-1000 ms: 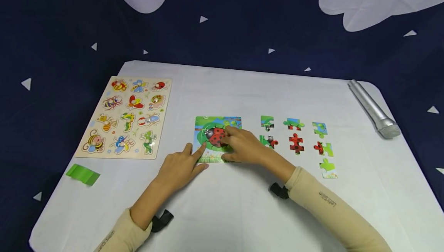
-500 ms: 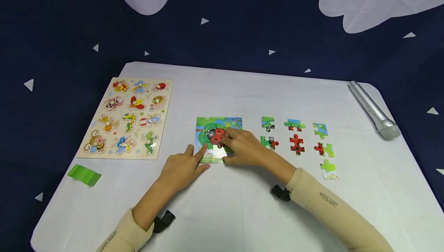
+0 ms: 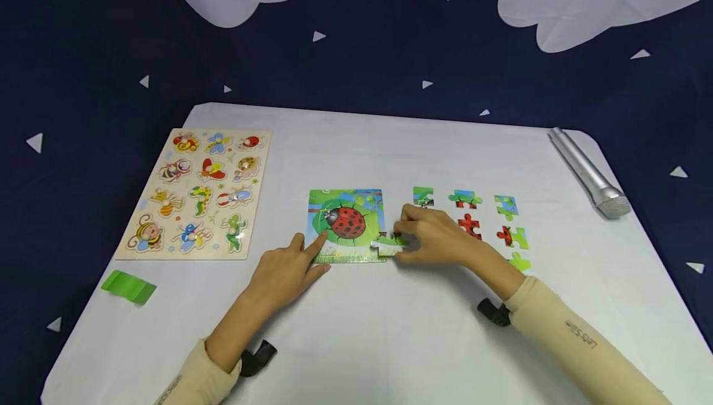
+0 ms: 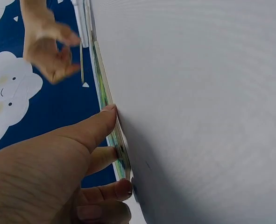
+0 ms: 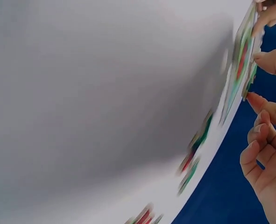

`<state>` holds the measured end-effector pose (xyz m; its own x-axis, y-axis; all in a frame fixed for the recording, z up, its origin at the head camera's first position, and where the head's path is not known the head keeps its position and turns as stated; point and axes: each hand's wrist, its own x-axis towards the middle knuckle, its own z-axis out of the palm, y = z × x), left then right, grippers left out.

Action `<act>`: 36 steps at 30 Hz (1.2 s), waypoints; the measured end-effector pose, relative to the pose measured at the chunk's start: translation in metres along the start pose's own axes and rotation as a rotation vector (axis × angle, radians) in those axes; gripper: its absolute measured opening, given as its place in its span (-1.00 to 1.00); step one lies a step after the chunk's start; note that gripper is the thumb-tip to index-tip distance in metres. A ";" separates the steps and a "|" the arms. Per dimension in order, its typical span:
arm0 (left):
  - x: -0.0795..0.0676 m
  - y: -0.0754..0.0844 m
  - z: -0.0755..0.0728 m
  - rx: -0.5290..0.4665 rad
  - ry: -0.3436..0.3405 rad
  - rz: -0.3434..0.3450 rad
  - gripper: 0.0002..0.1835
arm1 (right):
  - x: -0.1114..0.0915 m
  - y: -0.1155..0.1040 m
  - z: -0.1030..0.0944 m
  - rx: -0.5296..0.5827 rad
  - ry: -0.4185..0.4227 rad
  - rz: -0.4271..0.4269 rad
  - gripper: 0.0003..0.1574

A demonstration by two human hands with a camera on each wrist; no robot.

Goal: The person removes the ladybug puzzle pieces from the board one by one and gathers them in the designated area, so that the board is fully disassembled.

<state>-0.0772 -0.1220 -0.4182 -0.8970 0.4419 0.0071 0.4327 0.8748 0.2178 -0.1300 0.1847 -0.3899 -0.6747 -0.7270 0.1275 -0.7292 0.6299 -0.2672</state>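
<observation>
A square ladybug jigsaw puzzle (image 3: 345, 222) lies in its board at mid-table. My left hand (image 3: 281, 275) has its index fingertip on the puzzle's lower left part and its thumb at the near edge. In the left wrist view, the left thumb (image 4: 100, 123) is right at the board's edge. My right hand (image 3: 437, 238) pinches a green and white jigsaw piece (image 3: 387, 245) between thumb and fingers, and the piece overlaps the puzzle's lower right edge. The right wrist view shows this piece (image 5: 246, 87) edge-on at the fingertips, tilted relative to the board.
Several loose jigsaw pieces (image 3: 505, 207) lie in rows to the right, some hidden by my right hand. A wooden insect peg puzzle (image 3: 195, 197) lies at the left, with a folded green strip (image 3: 129, 287) before it. A silver microphone (image 3: 590, 176) lies at the far right.
My right hand has moved right, away from the puzzle's middle, bringing the pinched piece to the right edge. The whole ladybug picture now shows. My left hand stays at the board.
</observation>
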 end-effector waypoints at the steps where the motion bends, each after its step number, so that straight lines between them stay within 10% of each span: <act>1: 0.000 0.000 0.000 -0.001 0.000 0.000 -0.38 | -0.009 0.003 -0.002 0.001 0.005 0.008 -0.57; 21: 0.001 -0.002 -0.004 -0.030 0.034 -0.007 -0.38 | -0.134 0.050 -0.021 -0.044 0.054 0.207 -0.49; 29: -0.004 -0.011 -0.007 -0.028 0.033 -0.041 -0.32 | -0.130 0.049 -0.023 -0.023 0.023 0.245 -0.42; 36: -0.005 -0.014 -0.005 -0.034 0.020 -0.049 -0.30 | -0.083 0.032 -0.019 0.031 0.044 0.167 -0.38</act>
<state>-0.0789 -0.1372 -0.4168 -0.9189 0.3943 0.0152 0.3851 0.8879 0.2516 -0.0993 0.2707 -0.3907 -0.7907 -0.6002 0.1205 -0.6035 0.7313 -0.3178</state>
